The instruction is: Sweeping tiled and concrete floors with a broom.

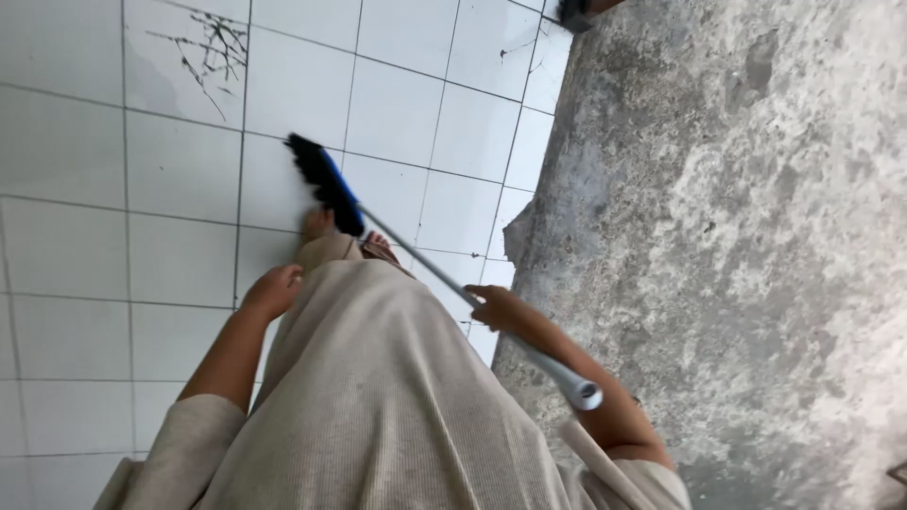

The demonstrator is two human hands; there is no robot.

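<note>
One broom [326,182] on white tiled floor [179,170], right hand [493,307] grasping handle, left hand [272,291] released

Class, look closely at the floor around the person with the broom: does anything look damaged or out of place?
Yes. One white tile at upper left bears dark branching cracks, unlike its clean neighbours. The broom sits below it, its handle gripped by the right hand; the left hand holds nothing.

Your beige garment [378,397] covers your legs and most of both feet; only a toe edge peeks out by the broom head [326,184]. Your right hand [493,307] wraps the handle [453,283], so its fingertips are hidden. A dark object [576,11] is cut off at the top edge, too little showing to identify.
</note>
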